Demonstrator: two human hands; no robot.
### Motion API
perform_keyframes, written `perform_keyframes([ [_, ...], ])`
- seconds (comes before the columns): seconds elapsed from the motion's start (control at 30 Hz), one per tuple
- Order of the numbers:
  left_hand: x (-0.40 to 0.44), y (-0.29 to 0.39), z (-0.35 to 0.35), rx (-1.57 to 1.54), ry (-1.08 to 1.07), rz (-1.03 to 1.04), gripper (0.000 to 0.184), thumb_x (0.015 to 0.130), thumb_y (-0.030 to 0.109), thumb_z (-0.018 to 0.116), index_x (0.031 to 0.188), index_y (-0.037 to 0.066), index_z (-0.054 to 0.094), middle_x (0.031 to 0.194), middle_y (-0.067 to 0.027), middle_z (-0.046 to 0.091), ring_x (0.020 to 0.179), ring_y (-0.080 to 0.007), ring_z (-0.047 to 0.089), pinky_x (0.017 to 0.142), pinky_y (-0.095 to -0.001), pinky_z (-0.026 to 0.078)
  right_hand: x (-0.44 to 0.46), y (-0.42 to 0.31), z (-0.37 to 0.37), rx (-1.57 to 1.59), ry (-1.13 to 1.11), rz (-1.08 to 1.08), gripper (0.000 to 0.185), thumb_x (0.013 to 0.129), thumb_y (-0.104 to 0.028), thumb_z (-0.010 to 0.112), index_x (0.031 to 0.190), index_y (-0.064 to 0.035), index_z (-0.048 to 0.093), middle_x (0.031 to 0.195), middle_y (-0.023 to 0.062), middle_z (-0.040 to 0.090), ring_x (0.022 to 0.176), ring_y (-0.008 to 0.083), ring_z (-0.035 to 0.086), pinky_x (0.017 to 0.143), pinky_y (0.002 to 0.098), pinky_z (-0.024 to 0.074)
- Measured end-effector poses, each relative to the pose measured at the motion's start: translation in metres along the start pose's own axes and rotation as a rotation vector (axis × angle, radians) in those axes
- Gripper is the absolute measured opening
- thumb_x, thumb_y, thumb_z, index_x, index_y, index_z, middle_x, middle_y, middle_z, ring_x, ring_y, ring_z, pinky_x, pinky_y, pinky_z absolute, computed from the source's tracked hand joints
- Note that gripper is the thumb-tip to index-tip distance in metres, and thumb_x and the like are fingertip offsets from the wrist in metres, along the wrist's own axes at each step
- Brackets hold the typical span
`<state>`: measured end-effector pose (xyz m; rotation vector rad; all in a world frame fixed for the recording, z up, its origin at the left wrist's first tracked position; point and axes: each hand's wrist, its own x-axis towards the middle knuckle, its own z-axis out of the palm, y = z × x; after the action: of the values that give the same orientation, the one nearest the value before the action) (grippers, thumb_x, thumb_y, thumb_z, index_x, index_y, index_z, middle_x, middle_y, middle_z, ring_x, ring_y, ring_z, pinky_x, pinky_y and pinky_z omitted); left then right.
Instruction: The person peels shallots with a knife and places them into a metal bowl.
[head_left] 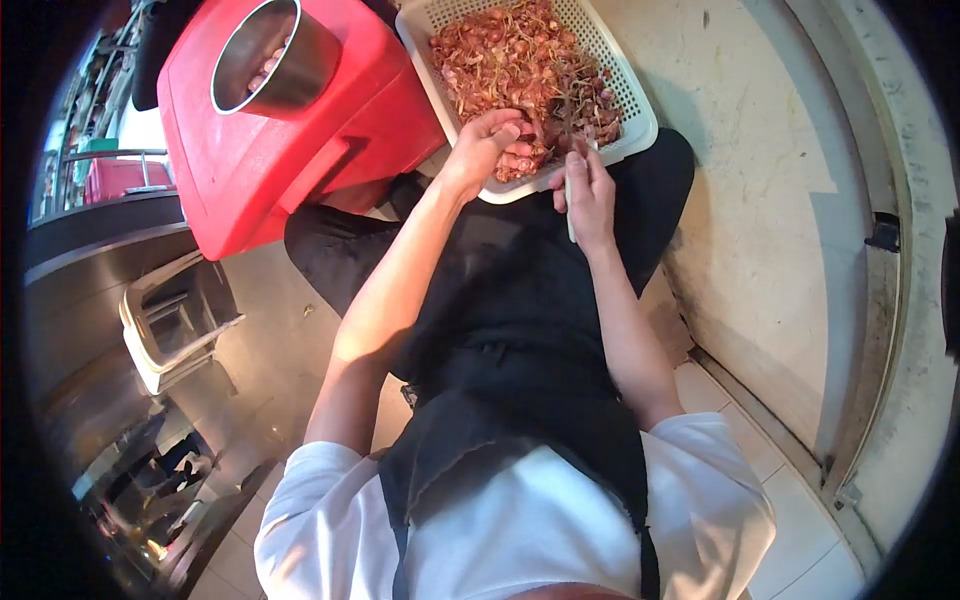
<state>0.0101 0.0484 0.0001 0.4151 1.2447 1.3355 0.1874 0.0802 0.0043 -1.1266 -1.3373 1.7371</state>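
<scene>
A white perforated plastic basket (640, 120) rests by my lap, heaped with small reddish-brown shallots (500, 50) with dry stems and skins. My left hand (487, 148) is at the near side of the heap, its fingers curled round a shallot partly hidden by them. Close beside it, my right hand (588, 190) grips a knife by its pale handle (571, 215). The blade points away from me over the basket, and its edge is hard to make out against the dark skins on the right.
On the left stands a red plastic box (230, 170) with a metal pot (310, 65) on top, holding several peeled-looking shallots. A pale stool (150, 350) lies near a steel counter. To the right runs a pale wall panel (760, 200) with a metal frame.
</scene>
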Motion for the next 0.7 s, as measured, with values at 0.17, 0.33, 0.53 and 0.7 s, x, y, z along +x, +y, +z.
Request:
perform_keyframes([
  [0.17, -0.012, 0.001, -0.007, -0.207, -0.151, -0.028, 0.025, 0.099, 0.015, 0.051, 0.118, -0.001, 0.054, 0.105, -0.0083, 0.064, 0.080, -0.0130, 0.062, 0.062, -0.0245, 0.052, -0.006, -0.009, 0.016, -0.048, -0.137, -0.012, 0.042, 0.101, -0.027, 0.047, 0.134, -0.0016, 0.047, 0.069, 0.0006, 0.055, 0.050, 0.0044, 0.044, 0.045, 0.0196, 0.0362],
  [0.33, -0.029, 0.004, 0.003, -0.383, -0.096, 0.004, 0.019, 0.097, 0.009, 0.054, 0.114, 0.002, 0.058, 0.103, -0.0068, 0.066, 0.085, -0.0153, 0.064, 0.071, -0.0271, 0.055, -0.008, -0.015, 0.026, -0.075, -0.163, -0.038, 0.040, 0.099, -0.023, 0.051, 0.132, -0.0019, 0.049, 0.070, 0.0005, 0.057, 0.053, 0.0043, 0.047, 0.046, 0.0199, 0.0383],
  [0.53, -0.040, 0.004, -0.001, -0.383, -0.041, 0.043, 0.020, 0.094, 0.005, 0.058, 0.113, 0.001, 0.059, 0.097, -0.0084, 0.067, 0.089, -0.0183, 0.067, 0.075, -0.0305, 0.057, -0.015, -0.027, 0.030, -0.207, -0.160, -0.114, 0.038, 0.097, -0.020, 0.055, 0.131, -0.0021, 0.051, 0.079, 0.0032, 0.062, 0.065, 0.0076, 0.059, 0.057, 0.0229, 0.0477],
  [0.7, -0.046, 0.007, 0.001, -0.323, 0.023, 0.073, 0.021, 0.094, 0.004, 0.058, 0.113, -0.003, 0.059, 0.096, -0.0104, 0.066, 0.087, -0.0190, 0.067, 0.077, -0.0308, 0.057, -0.017, -0.026, 0.032, -0.251, -0.151, -0.139, 0.037, 0.096, -0.018, 0.055, 0.129, -0.0011, 0.052, 0.079, 0.0038, 0.061, 0.068, 0.0101, 0.061, 0.063, 0.0259, 0.0508],
])
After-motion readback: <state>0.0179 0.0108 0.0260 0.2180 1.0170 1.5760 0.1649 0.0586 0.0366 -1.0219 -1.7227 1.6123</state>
